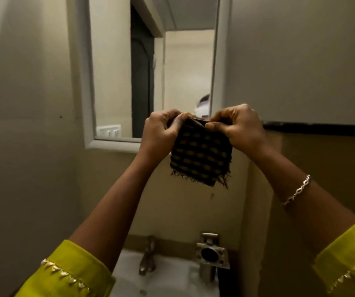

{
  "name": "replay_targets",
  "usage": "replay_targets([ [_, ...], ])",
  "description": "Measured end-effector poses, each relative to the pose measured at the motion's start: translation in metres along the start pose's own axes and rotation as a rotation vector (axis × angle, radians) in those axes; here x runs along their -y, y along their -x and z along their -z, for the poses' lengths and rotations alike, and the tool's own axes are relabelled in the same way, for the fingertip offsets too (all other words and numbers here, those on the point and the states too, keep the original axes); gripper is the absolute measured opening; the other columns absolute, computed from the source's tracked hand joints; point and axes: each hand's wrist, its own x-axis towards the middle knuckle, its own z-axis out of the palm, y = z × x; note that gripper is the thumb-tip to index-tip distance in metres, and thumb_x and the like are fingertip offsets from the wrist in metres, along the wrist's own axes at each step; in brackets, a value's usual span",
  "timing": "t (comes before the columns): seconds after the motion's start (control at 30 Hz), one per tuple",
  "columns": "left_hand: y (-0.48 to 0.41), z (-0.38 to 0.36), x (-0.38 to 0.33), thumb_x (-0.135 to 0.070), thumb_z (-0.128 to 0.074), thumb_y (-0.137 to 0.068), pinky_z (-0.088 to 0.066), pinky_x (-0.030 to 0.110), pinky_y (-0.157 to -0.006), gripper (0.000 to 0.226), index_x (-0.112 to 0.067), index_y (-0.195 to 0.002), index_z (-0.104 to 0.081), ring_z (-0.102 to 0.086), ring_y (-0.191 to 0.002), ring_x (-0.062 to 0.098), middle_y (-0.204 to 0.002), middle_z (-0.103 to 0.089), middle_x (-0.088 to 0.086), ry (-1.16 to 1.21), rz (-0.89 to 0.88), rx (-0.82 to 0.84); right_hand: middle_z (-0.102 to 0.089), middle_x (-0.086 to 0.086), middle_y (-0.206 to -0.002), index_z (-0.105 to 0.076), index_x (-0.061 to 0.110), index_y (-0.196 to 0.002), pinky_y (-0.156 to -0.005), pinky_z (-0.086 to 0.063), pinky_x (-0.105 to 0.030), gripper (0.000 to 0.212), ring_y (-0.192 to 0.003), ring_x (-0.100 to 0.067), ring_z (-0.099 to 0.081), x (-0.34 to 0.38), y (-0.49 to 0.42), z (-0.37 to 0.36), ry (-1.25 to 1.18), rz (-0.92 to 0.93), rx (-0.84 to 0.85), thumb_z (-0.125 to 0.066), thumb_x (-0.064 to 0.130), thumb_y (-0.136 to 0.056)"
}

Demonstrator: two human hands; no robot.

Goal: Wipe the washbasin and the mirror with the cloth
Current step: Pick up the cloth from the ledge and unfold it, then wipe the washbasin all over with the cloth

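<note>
A dark cloth (201, 153) with tan checks and a frayed lower edge hangs folded between my hands, in front of the mirror's lower right corner. My left hand (161, 131) pinches its top left corner and my right hand (238, 127) pinches its top right corner. The mirror (150, 67), in a pale frame, is on the wall straight ahead. The white washbasin (168, 277) lies far below, at the bottom of the view, partly hidden by my left sleeve.
A metal tap (147, 258) stands at the back of the basin, with a metal holder (212, 254) to its right. A dark ledge (322, 127) runs along the right wall. The mirror reflects a dark doorway and a switch plate.
</note>
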Motion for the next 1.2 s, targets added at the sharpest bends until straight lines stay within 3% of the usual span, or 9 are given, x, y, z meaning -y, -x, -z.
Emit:
replay_targets([
  [0.17,0.040,0.026,0.020,-0.016,-0.051,-0.094,-0.049,0.039,-0.066,0.016,-0.013,-0.084,-0.063,-0.058,-0.074,0.020,-0.072,-0.059,0.002,-0.055,0.148,0.086,-0.067,-0.007,-0.092,-0.065,0.026,-0.074,-0.081,-0.054,-0.036,0.013,-0.091,-0.020,-0.063,-0.008,0.023,-0.046,-0.213,-0.091,0.198,-0.067,0.015,-0.080],
  [0.37,0.085,0.049,0.046,-0.020,-0.050,-0.095,-0.044,0.029,-0.067,0.024,-0.027,-0.072,-0.056,-0.053,-0.069,0.010,-0.068,-0.055,-0.006,-0.139,0.313,0.139,-0.062,0.002,-0.071,-0.065,0.019,-0.078,-0.055,-0.044,-0.019,0.016,-0.063,-0.003,-0.057,-0.019,0.056,-0.099,-0.325,-0.184,0.444,-0.055,0.015,-0.089],
  [0.47,0.106,0.056,0.064,-0.022,-0.050,-0.095,-0.040,0.028,-0.061,0.026,-0.023,-0.069,-0.056,-0.047,-0.059,0.008,-0.061,-0.051,-0.006,-0.207,0.369,0.173,-0.058,-0.003,-0.067,-0.066,0.007,-0.082,-0.053,-0.039,-0.023,0.028,-0.057,-0.007,-0.051,-0.025,0.074,-0.128,-0.365,-0.234,0.517,-0.047,0.024,-0.094],
  [0.6,0.137,0.067,0.089,-0.021,-0.052,-0.094,-0.035,0.024,-0.055,0.027,-0.012,-0.069,-0.059,-0.043,-0.054,0.008,-0.057,-0.048,-0.004,-0.246,0.442,0.220,-0.069,-0.001,-0.091,-0.064,0.017,-0.099,-0.069,-0.055,-0.024,0.020,-0.082,-0.010,-0.065,-0.023,0.097,-0.162,-0.422,-0.328,0.703,-0.059,0.030,-0.085],
  [0.73,0.167,0.081,0.107,-0.020,-0.052,-0.094,-0.036,0.018,-0.053,0.026,-0.008,-0.074,-0.063,-0.045,-0.053,0.007,-0.057,-0.051,-0.004,-0.216,0.499,0.296,-0.072,0.000,-0.082,-0.066,0.016,-0.091,-0.062,-0.055,-0.018,0.015,-0.076,-0.009,-0.069,-0.017,0.118,-0.196,-0.463,-0.418,0.875,-0.069,0.021,-0.078],
  [0.83,0.191,0.089,0.120,-0.027,-0.052,-0.090,-0.038,0.028,-0.056,0.030,-0.011,-0.066,-0.060,-0.047,-0.054,0.010,-0.057,-0.054,0.001,-0.163,0.541,0.317,-0.072,0.003,-0.077,-0.065,0.016,-0.088,-0.061,-0.052,-0.017,0.009,-0.076,-0.010,-0.069,-0.015,0.137,-0.223,-0.524,-0.562,0.980,-0.068,0.016,-0.079],
  [0.9,0.210,0.095,0.130,-0.025,-0.054,-0.090,-0.040,0.029,-0.058,0.031,-0.004,-0.069,-0.062,-0.050,-0.056,0.009,-0.061,-0.059,0.007,-0.135,0.585,0.332,-0.072,0.000,-0.086,-0.065,0.015,-0.092,-0.070,-0.055,-0.023,0.009,-0.083,-0.014,-0.069,-0.015,0.151,-0.241,-0.566,-0.649,1.015,-0.064,0.015,-0.082],
  [1.0,0.240,0.105,0.143,-0.021,-0.057,-0.091,-0.042,0.025,-0.062,0.022,-0.013,-0.072,-0.063,-0.053,-0.059,0.001,-0.064,-0.060,-0.002,-0.114,0.645,0.364,-0.071,-0.013,-0.095,-0.065,0.006,-0.098,-0.077,-0.056,-0.033,0.018,-0.089,-0.025,-0.069,-0.015,0.178,-0.264,-0.625,-0.793,1.049,-0.060,0.017,-0.085],
  [1.2,0.305,0.133,0.193,-0.027,-0.056,-0.092,-0.044,0.027,-0.074,0.027,-0.003,-0.094,-0.067,-0.060,-0.091,0.019,-0.096,-0.067,0.012,-0.295,0.792,0.251,-0.068,-0.013,-0.102,-0.063,0.010,-0.099,-0.080,-0.053,-0.036,0.014,-0.096,-0.028,-0.064,-0.020,0.237,-0.296,-0.660,-1.160,0.953,-0.057,0.016,-0.088],
])
